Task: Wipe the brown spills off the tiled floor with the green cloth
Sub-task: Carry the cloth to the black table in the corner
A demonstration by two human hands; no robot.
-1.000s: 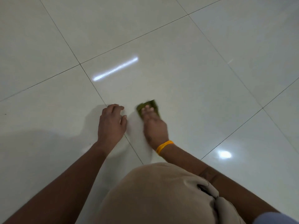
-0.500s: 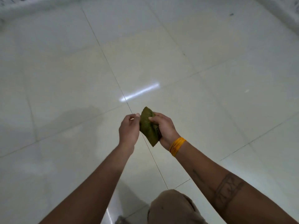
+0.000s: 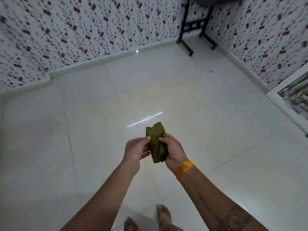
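The tiled floor (image 3: 93,130) shows no brown spills, apart from one small dark speck (image 3: 210,71) near its far right corner, so wiping looks nearly finished. Left hand (image 3: 135,151) and right hand (image 3: 174,151) pinch the folded green cloth (image 3: 155,140) in their fingers, held above the floor's middle.

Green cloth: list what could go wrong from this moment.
The green cloth is bunched and held above the floor between the left hand and right hand; refolding it carelessly might put a soiled face back down. A small dark speck lies far off near the black stand and could be missed. The glossy tiled floor may be slippery under bare feet.
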